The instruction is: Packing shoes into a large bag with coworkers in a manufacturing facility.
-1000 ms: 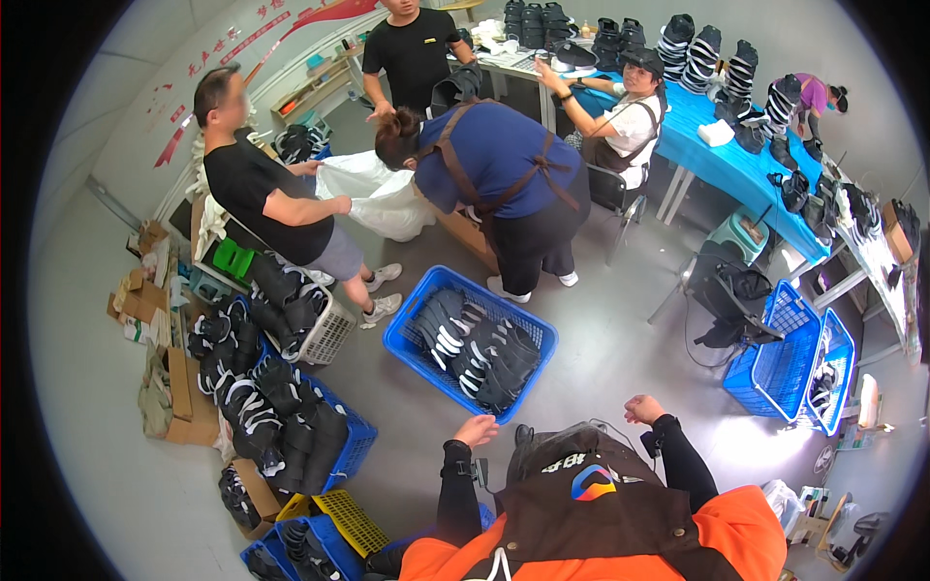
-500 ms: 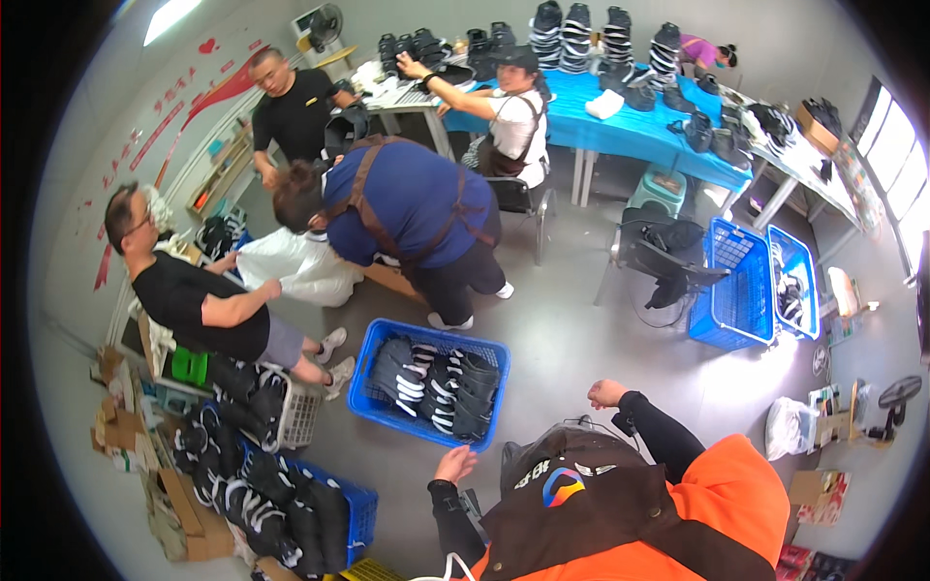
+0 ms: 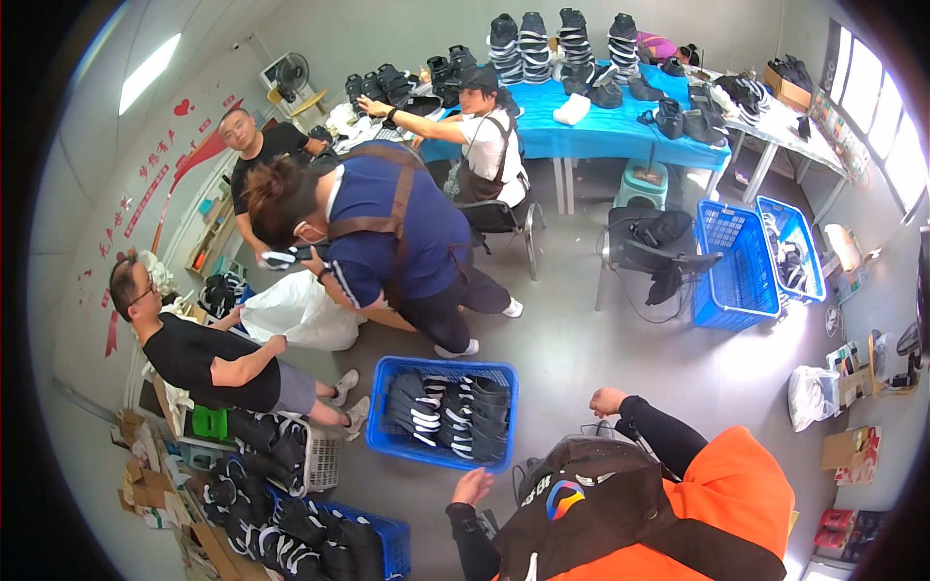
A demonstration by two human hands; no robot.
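My left hand (image 3: pixel 473 486) has its fingers stretched out and holds nothing. It is near the front edge of a blue plastic crate (image 3: pixel 443 462), with a small gap between them. Black shoes (image 3: pixel 450 412) with white soles lie packed in rows inside that crate. My right hand (image 3: pixel 607 402) is in front of my body over the grey floor, fingers curled in, and nothing shows in it. Dark sleeves cover both forearms. A bent-over co-worker (image 3: pixel 397 228) in a blue shirt holds a black-and-white shoe (image 3: pixel 281 259) above a white sack (image 3: pixel 305 315), which another person grips.
Two blue crates (image 3: pixel 733 312) stand at the right, beside a black chair (image 3: pixel 664 242). More shoes (image 3: pixel 291 533) fill crates at the lower left. Behind, a blue-covered table (image 3: pixel 542 140) carries stacked shoes, and a seated person (image 3: pixel 494 145) works there.
The bent co-worker now has a shoe in hand over the sack and the head is raised. My view has shifted a little; my hands keep much the same pose.
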